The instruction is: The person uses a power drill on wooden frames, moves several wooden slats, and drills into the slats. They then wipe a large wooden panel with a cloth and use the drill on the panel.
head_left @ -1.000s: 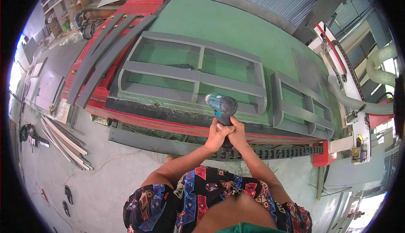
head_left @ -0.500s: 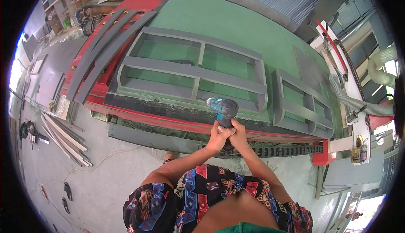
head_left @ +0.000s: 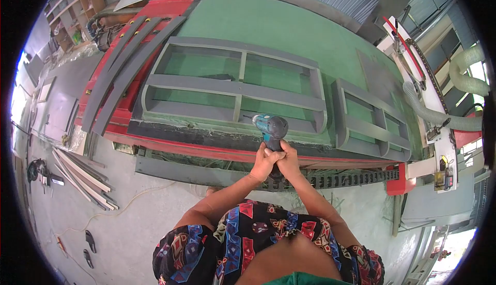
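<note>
In the head view, looking down into a workshop, a teal and black power drill point(head_left: 274, 126) is at the centre of the frame, above the near edge of a large green-topped bench point(head_left: 289, 21). The left hand point(head_left: 263, 162) and right hand point(head_left: 289, 162) are both closed round its handle, one against the other, fingers curled in; whether a finger rests on the trigger cannot be told. The drill's nose points to the left of the frame, with a thin bit point(head_left: 247, 116) at its tip, close to the near side of a big grey frame point(head_left: 258, 92) lying on the bench; touching or apart is unclear. A smaller grey frame point(head_left: 368, 129) lies at centre right, and curved grey strips point(head_left: 137, 65) lie over the bench's red end at upper left. If the drill tipped forward, the bit could scratch or chip the big frame, and an accidental squeeze of the trigger would make that worse. If the grip loosened, the drill could drop onto the bench edge. At lower left, a pale cord point(head_left: 121, 210) trails over the floor near loose strips point(head_left: 82, 176); a careless step there could cause a trip.
</note>
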The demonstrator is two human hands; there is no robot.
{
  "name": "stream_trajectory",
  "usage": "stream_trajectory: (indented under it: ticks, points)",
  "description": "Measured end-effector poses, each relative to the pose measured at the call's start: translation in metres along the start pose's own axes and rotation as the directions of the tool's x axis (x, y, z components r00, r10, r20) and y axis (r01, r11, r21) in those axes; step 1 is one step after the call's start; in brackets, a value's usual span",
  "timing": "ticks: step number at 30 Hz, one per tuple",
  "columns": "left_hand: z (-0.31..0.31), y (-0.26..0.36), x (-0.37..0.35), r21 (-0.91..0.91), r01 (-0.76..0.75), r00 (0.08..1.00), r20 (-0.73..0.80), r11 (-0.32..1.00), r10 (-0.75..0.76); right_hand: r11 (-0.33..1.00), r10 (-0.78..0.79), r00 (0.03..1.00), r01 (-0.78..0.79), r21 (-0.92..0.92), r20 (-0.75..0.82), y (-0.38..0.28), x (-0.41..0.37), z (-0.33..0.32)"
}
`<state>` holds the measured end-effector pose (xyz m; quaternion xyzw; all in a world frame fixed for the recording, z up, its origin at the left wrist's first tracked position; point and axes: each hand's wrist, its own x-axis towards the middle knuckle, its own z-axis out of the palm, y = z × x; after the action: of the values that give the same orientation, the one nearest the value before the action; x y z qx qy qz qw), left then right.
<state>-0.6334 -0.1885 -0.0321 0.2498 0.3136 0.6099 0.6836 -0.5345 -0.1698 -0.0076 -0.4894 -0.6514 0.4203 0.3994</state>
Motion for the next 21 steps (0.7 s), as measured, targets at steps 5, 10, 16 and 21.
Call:
stream_trajectory:
  ticks: [5,10,16,21]
  points:
    - [-0.002,0.006,-0.002,0.015,0.005,1.0,-0.008,1.0,-0.005,1.0,-0.024,1.0,0.024,-0.004,-0.002,0.006,0.001,0.004]
    - [-0.005,0.003,0.0,0.039,0.01,1.0,-0.011,0.999,-0.009,0.999,-0.041,0.999,0.041,-0.019,-0.013,-0.004,0.0,0.005]
    - [0.003,0.001,0.0,0.01,0.06,0.998,0.012,0.998,-0.06,1.0,-0.013,0.999,0.013,0.015,-0.044,0.0,-0.004,-0.003]
    - [0.012,-0.006,0.003,0.005,0.079,0.995,0.06,0.997,-0.079,0.998,0.016,0.995,-0.01,0.058,-0.098,0.008,-0.008,-0.012]
